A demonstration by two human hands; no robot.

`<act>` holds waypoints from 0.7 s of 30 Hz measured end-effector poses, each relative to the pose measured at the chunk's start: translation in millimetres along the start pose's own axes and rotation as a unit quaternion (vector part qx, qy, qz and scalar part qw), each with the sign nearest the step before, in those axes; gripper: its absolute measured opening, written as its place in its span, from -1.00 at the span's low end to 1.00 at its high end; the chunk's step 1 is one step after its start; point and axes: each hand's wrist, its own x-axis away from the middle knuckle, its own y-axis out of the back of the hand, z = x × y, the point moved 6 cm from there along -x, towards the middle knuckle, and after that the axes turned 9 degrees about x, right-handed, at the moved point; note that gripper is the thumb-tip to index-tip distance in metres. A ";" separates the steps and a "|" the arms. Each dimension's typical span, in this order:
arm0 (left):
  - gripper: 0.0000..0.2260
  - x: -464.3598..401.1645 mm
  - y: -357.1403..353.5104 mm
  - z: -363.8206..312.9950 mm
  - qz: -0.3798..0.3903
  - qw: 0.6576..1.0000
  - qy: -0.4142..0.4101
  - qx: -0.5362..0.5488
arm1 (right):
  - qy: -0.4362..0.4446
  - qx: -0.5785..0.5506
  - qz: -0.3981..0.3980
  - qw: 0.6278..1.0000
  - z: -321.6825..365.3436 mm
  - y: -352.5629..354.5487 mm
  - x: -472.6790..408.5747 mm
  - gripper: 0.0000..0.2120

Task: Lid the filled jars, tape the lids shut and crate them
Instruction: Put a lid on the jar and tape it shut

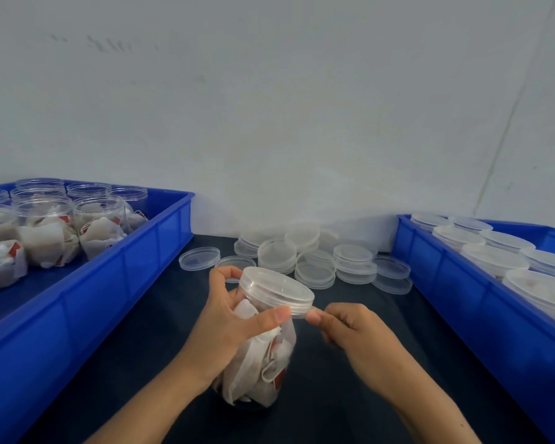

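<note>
A clear plastic jar [263,363] filled with white tea bags stands tilted on the dark table in front of me, with a clear lid [277,288] on top. My left hand [228,318] grips the jar just under the lid, thumb across the near side. My right hand [346,328] has its fingers curled and pinches something thin and clear at the lid's right rim; I cannot tell whether it is tape. Loose clear lids [314,254] lie piled behind the jar.
A blue crate [116,277] at the left holds several open filled jars [45,225]. A second blue crate [481,309] at the right holds several lidded jars [494,257]. A pale wall rises right behind the table.
</note>
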 end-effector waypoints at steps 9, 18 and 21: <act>-0.45 11.5 5.7 -7.2 -0.082 0.981 -0.108 -0.140 | -0.014 -0.034 -0.039 0.999 -4.9 -8.0 -1.1 -0.52; -0.11 23.3 -3.8 -10.0 -0.131 0.960 -0.116 -0.219 | 0.007 -0.183 -0.003 0.983 7.7 -23.4 2.7 -0.51; -0.19 19.7 4.6 -9.6 -0.173 0.959 -0.108 -0.194 | 0.024 -0.177 0.030 0.983 14.0 -27.2 4.8 -0.41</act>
